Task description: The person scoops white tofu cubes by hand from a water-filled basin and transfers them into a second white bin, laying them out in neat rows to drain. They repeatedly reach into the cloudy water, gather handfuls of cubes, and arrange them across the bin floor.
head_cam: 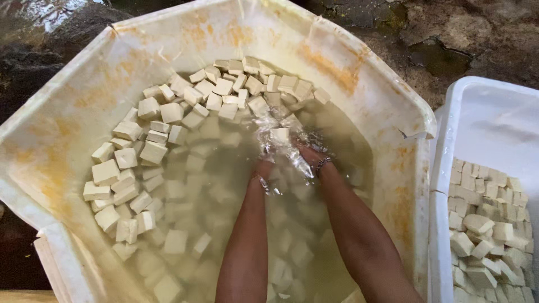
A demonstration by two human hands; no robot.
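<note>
Tofu cubes (168, 112) beyond submerged hands (286, 160).

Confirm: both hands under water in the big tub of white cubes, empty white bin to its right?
Not quite. The head view shows the bin at right holds white cubes too, so it is not empty. Both hands, left and right, are under water in the tub.

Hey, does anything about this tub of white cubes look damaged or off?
Yes. The big white tub has a crack with a broken flap on its right rim, and orange-brown stains streak its inner walls. The water is cloudy yellowish. Both hands are under the water among the white cubes.
</note>
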